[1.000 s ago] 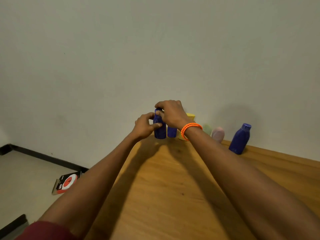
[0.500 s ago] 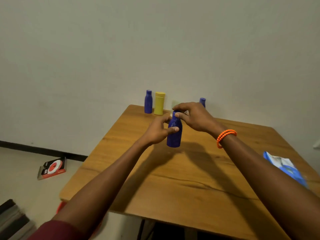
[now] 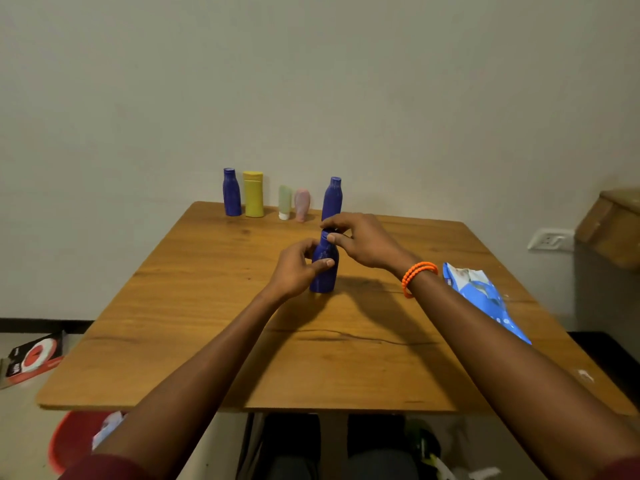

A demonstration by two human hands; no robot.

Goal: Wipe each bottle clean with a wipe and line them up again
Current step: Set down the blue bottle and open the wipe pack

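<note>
Since half a second earlier, both hands had drawn the blue bottle (image 3: 324, 263) nearer the person, to the middle of the table (image 3: 207, 334), where its base stood on the wood or just above it; which, the view did not settle. The left hand (image 3: 294, 270) was curled round the bottle's body, thumb across the front, and the right hand (image 3: 362, 242) pinched its cap from above. No wipe showed in either hand, and the blue wipe pack (image 3: 485, 299) lay well apart at the right edge. Five other bottles stood along the far edge by the wall, among them a tall blue bottle (image 3: 332, 197) directly behind the hands. Reaching for the pack would probably free the right hand, and a narrow, upright bottle held one-handed could tip or slide. A careless elbow might also nudge the pack off the edge.
</note>
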